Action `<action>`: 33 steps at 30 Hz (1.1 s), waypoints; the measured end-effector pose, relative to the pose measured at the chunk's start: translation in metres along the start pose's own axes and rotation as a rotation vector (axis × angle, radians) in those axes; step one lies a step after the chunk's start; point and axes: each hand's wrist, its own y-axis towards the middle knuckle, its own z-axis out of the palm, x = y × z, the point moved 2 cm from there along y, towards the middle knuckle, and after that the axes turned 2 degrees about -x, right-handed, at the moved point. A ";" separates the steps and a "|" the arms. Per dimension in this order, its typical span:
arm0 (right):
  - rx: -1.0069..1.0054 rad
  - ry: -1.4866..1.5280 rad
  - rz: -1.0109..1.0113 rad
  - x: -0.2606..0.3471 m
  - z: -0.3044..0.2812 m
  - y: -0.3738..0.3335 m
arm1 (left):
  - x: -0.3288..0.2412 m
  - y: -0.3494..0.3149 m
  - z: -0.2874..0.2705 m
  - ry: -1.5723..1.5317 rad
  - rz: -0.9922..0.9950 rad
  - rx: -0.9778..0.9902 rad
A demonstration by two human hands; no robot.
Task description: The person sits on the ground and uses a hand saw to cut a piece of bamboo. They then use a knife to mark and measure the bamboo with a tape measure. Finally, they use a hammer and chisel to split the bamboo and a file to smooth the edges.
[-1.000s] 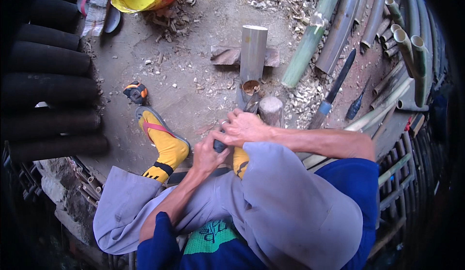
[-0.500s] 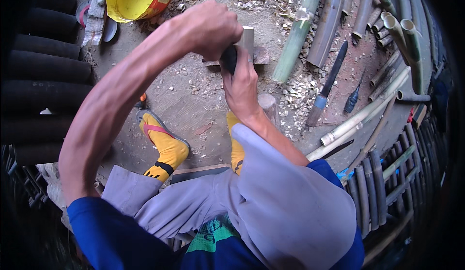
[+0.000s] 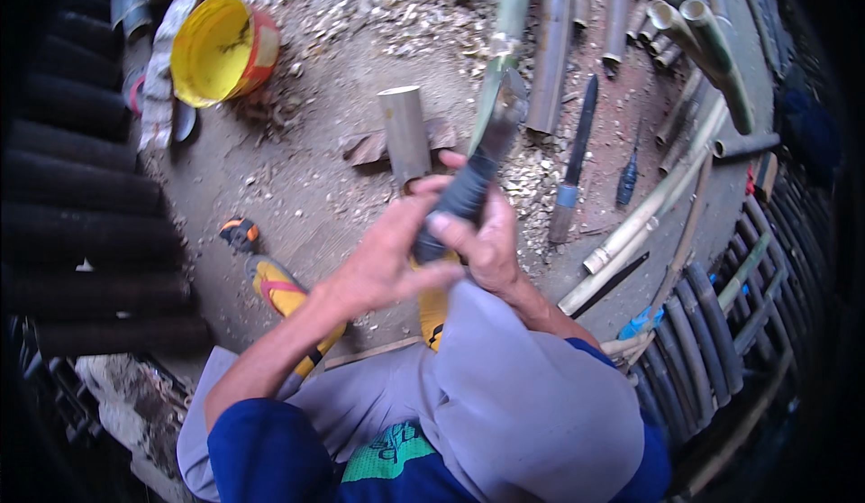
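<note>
A broad-bladed knife with a dark wrapped handle is held in front of my knees, its blade tilted up and to the right. My right hand is closed around the handle, the thumb lying across it. On the handle's other side is my left hand, fingers and thumb stretched apart; whether its fingertips touch the handle is hard to tell. Just beyond, a short bamboo section stands upright, cut end up, beside a flat brown block on the ground.
A yellow bucket lies tipped at the far left. An orange-black tape measure sits by my left foot. On the right are a long blade, a thin pointed tool and bamboo poles. Wood chips litter the ground.
Both hands have come back toward me, away from the bamboo section. My left hand has gone from a fist over the dark handle to spread fingers. The blade now shows, pointing away.
</note>
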 end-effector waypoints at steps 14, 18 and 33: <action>-0.681 -1.396 0.030 -0.066 -0.293 0.020 | 0.121 -0.016 -0.060 0.235 -0.281 0.043; -0.743 -1.413 -0.117 -0.063 -0.230 -0.006 | 0.125 -0.014 -0.041 0.164 -0.366 0.086; -0.825 -0.963 0.098 -0.113 -0.200 -0.081 | 0.146 -0.063 0.058 -0.463 -0.636 -0.393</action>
